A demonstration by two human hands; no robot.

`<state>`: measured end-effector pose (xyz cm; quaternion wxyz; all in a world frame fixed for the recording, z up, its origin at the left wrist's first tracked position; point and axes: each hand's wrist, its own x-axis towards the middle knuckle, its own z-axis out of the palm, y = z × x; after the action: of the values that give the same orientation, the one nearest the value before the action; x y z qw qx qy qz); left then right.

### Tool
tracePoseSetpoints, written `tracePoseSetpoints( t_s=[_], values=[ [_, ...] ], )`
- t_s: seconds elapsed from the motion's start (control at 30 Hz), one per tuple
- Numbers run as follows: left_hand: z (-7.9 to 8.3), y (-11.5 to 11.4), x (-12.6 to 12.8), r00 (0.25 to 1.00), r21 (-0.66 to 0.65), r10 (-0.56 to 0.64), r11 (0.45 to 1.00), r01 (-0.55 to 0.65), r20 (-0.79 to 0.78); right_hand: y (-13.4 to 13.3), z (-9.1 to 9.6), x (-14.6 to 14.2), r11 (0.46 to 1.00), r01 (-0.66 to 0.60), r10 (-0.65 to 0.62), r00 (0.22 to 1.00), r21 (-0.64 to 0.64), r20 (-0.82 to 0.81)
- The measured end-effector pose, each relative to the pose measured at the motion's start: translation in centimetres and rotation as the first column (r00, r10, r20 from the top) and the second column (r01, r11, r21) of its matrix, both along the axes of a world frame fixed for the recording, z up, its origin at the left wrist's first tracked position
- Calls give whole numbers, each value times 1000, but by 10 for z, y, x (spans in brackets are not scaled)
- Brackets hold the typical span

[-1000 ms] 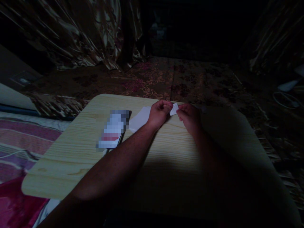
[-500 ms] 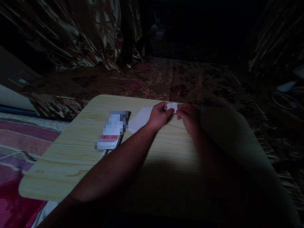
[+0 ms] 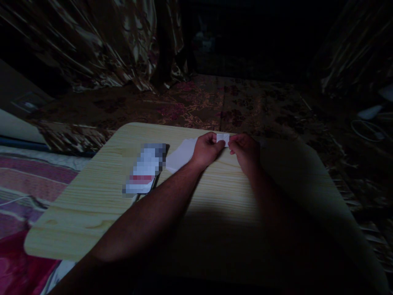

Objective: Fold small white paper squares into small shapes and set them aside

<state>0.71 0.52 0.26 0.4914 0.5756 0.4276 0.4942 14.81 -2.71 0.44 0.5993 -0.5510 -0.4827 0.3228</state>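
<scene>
Near the far edge of the wooden table [image 3: 215,188], my left hand [image 3: 207,149] pinches a small folded piece of white paper [image 3: 223,138], its thumb lying on the front. Crease lines show on the paper's face. My right hand [image 3: 245,149] is closed at the paper's right edge, thumb and fingers pressed together on it. Left of my left hand lies a stack of white paper sheets [image 3: 181,155], partly covered by that hand and forearm.
A phone [image 3: 144,170], its screen pixelated, lies on the table left of the sheets. Beyond the table is a dark floral cloth [image 3: 196,102], with shiny curtains [image 3: 138,45] behind it. A striped bedcover [image 3: 33,176] is at left, a white cable [image 3: 367,130] at right.
Both hands stay in nearly the same place with the folded paper. My right hand has shifted very slightly to the right.
</scene>
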Motion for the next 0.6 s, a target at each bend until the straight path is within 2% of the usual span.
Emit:
tracePoseSetpoints(
  t_s=[0.4,0.6],
  values=[
    [0,0,-1,999,-20,-30,999,31,19,0,0,0,1000,3,-2,998,17,-67],
    [0,0,-1,999,-25,-41,999,41,23,1,-1,0,1000,-1,1,999,-1,-50]
  ],
)
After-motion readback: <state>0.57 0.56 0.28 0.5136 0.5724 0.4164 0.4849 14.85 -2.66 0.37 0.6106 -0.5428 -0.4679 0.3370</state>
